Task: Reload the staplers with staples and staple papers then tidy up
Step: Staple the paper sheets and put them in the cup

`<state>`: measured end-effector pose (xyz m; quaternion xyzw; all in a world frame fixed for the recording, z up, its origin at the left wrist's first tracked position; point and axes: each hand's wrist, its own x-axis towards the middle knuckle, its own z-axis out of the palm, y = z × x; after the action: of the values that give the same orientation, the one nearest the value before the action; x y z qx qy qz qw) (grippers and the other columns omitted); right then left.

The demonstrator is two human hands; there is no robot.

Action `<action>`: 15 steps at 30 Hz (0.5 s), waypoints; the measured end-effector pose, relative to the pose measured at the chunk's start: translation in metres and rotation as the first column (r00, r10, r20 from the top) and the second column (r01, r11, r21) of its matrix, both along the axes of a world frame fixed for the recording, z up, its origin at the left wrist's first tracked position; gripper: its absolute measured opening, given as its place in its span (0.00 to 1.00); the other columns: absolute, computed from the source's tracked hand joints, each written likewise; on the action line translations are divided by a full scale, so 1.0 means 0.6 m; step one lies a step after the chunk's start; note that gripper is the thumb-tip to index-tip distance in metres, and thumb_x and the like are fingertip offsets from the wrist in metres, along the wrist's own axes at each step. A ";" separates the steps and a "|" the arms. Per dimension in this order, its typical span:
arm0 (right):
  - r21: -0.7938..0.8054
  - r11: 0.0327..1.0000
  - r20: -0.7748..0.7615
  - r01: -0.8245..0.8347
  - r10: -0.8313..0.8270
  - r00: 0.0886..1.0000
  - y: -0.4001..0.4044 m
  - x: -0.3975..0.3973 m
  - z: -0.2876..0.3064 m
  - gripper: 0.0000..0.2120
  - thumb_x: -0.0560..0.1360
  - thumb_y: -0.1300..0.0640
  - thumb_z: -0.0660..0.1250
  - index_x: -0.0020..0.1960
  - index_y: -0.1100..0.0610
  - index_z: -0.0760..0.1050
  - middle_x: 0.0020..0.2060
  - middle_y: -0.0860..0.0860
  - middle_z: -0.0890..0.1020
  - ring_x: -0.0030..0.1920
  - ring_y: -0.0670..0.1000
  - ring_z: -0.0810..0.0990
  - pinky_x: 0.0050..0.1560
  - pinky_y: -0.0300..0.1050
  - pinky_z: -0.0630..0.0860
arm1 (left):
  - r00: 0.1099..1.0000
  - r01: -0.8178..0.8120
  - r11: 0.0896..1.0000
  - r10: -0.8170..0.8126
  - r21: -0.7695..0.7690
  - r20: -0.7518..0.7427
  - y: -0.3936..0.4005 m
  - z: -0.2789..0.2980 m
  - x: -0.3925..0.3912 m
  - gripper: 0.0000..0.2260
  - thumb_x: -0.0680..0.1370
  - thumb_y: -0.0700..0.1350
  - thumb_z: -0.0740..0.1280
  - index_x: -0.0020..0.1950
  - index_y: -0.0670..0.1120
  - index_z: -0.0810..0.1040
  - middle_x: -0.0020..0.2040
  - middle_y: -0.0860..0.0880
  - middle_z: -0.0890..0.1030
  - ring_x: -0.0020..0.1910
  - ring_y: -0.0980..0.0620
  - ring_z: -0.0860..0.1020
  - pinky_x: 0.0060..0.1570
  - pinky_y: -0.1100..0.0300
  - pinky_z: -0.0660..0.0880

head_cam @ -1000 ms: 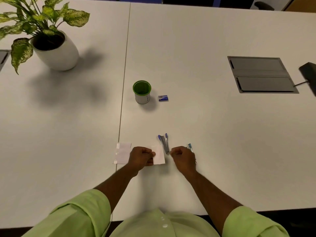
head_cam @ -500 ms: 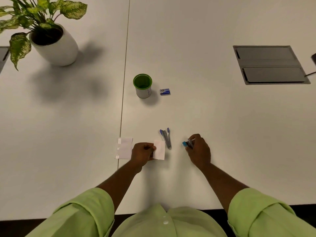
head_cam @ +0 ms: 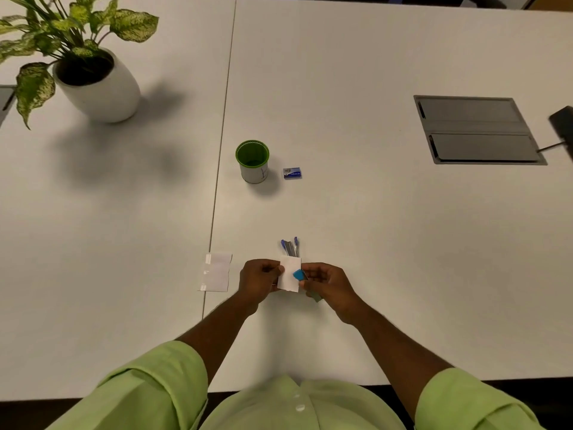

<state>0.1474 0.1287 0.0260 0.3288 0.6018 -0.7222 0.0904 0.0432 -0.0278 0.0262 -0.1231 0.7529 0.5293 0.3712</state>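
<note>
head view: right hand point(head_cam: 328, 285) had picked the small light-blue stapler point(head_cam: 299, 275) off the white table point(head_cam: 372, 243) and brought it onto the small white paper slip point(head_cam: 289, 274), pinched by left hand point(head_cam: 259, 279). stapling looked imminent; dark-blue stapler point(head_cam: 290, 247) lay open behind.

left hand point(head_cam: 259, 279) fingers curled, pinching, right hand point(head_cam: 328, 285) curled, gripping, both forearms extended forward

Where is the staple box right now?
In the head view, the small blue staple box lies on the white table, just right of the green cup.
</note>
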 end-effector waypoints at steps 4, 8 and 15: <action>0.030 0.995 0.047 -0.090 0.089 0.995 -0.001 0.000 0.002 0.17 0.73 0.62 0.76 0.61 0.57 0.80 0.53 0.56 0.86 0.50 0.53 0.84 0.44 0.45 0.81 | 0.999 0.039 0.999 -0.039 0.035 -0.009 0.008 0.005 0.010 0.09 0.76 0.38 0.71 0.56 0.39 0.82 0.56 0.42 0.82 0.52 0.41 0.83 0.46 0.53 0.84; 0.073 0.991 0.098 -0.109 0.102 0.990 0.000 -0.001 0.003 0.12 0.75 0.59 0.73 0.59 0.56 0.79 0.53 0.56 0.85 0.49 0.55 0.82 0.39 0.40 0.77 | 0.998 0.059 0.997 -0.059 0.042 -0.011 0.013 0.008 0.021 0.12 0.76 0.38 0.72 0.59 0.36 0.81 0.56 0.41 0.82 0.54 0.39 0.82 0.53 0.44 0.82; 0.058 0.994 0.058 -0.096 0.092 0.994 0.007 0.015 0.008 0.10 0.76 0.47 0.72 0.49 0.53 0.84 0.40 0.49 0.86 0.39 0.48 0.77 0.32 0.39 0.69 | 1.000 0.018 0.995 -0.019 0.103 0.013 0.019 0.015 0.036 0.08 0.77 0.36 0.71 0.55 0.35 0.82 0.53 0.38 0.84 0.50 0.38 0.84 0.48 0.46 0.83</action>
<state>0.1563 0.1329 0.0308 0.3226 0.6355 -0.6892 0.1309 0.0650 -0.0166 0.0352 -0.1004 0.7232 0.5631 0.3872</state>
